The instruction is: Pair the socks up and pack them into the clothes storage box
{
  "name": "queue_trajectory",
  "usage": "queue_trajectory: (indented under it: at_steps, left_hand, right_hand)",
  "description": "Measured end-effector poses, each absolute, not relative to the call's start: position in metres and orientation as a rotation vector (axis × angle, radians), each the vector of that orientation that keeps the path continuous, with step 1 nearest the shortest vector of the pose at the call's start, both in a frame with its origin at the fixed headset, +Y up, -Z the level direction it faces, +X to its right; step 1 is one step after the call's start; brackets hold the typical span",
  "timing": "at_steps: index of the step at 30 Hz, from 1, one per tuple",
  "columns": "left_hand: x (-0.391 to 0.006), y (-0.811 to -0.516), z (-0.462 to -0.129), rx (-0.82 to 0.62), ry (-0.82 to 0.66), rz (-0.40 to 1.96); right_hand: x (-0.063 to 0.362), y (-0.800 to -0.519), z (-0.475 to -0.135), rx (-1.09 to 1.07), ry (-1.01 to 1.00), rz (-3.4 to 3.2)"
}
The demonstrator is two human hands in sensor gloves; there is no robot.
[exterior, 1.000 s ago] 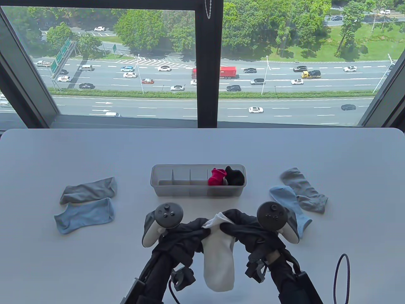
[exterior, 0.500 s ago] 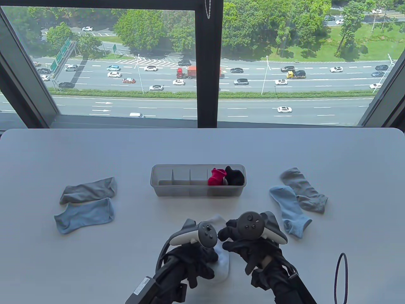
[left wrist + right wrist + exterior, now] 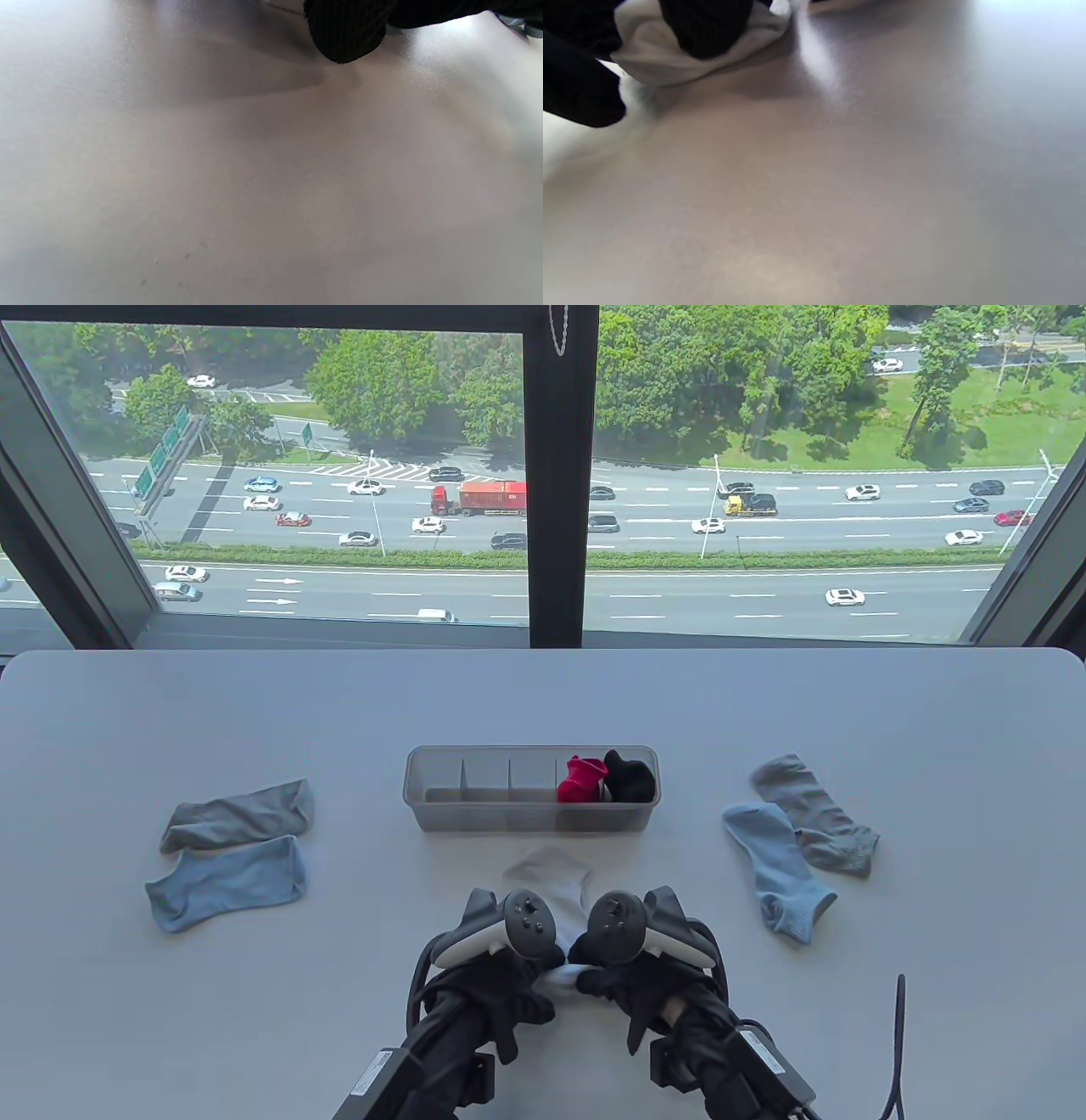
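A white sock [image 3: 551,882] lies flat in front of the clear storage box [image 3: 441,806], its near end bunched between my two hands. My left hand [image 3: 534,988] and right hand [image 3: 594,982] meet at that bunched end, and both grip it. In the right wrist view my gloved fingers [image 3: 706,25] curl over the rolled white sock [image 3: 653,63]. The left wrist view shows only one fingertip [image 3: 343,34] above the table. A red sock bundle [image 3: 581,780] and a black one [image 3: 632,779] fill the box's right compartments.
A grey sock [image 3: 237,814] and a light blue sock [image 3: 225,882] lie at the left. Another light blue sock [image 3: 776,869] and a grey one [image 3: 814,814] lie at the right. A dark cable [image 3: 895,1052] hangs at the lower right. The box's left compartments hold nothing.
Both hands dropped from the sock's upper end to its near end and closed in on each other. The sock's lower part is now bunched up between them, and its top lies flat.
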State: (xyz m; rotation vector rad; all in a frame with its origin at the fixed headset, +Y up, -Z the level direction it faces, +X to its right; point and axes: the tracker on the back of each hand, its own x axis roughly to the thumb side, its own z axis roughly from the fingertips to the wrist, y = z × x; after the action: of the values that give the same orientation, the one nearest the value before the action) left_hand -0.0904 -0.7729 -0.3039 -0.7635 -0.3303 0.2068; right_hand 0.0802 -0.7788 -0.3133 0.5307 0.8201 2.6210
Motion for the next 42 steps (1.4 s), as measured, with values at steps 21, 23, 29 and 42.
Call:
queue_trajectory:
  at_steps: [21,23,29,42]
  left_hand:
    - [-0.110,-0.772,-0.307,-0.772,-0.274,0.601]
    - [-0.109,-0.772,-0.306,-0.765,-0.261,0.611]
    - [-0.094,-0.766,-0.301,-0.680,-0.290,0.435]
    - [-0.092,-0.772,-0.298,-0.739,-0.306,0.444]
  right_hand:
    - [0.094,-0.786,-0.315,0.413,0.807,2.264]
    - [0.091,-0.786,-0.314,0.437,0.833,2.307]
    - [0.088,-0.786,-0.313,0.378,0.766,2.336]
    - [0.087,-0.788,-0.312,0.415,0.813,2.295]
